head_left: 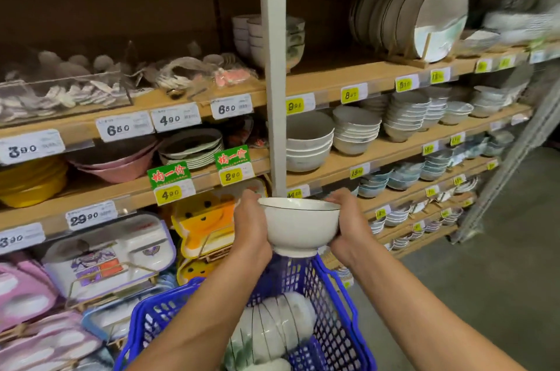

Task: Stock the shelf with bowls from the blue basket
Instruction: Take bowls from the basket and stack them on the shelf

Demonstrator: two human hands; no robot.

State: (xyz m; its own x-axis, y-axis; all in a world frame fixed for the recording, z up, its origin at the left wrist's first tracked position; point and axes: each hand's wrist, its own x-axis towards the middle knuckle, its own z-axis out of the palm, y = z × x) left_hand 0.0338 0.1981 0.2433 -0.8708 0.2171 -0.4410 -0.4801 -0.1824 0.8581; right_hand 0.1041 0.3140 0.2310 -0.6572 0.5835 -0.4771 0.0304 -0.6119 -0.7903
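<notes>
Nearest the person, a blue perforated plastic basket (330, 337) is holding a row of white ceramic bowls (272, 328), which are lying on their sides and nesting together. Just above the basket's far end, the left hand (251, 228) and the right hand (351, 225) are gripping a white round ceramic bowl (300, 225) upright between them. The fingers of each hand are curling round opposite sides of its wall. Beyond it, a light wooden shelf (378, 146) is carrying a stack of similar white bowls (307, 143), just right of a grey upright post (274, 67).
</notes>
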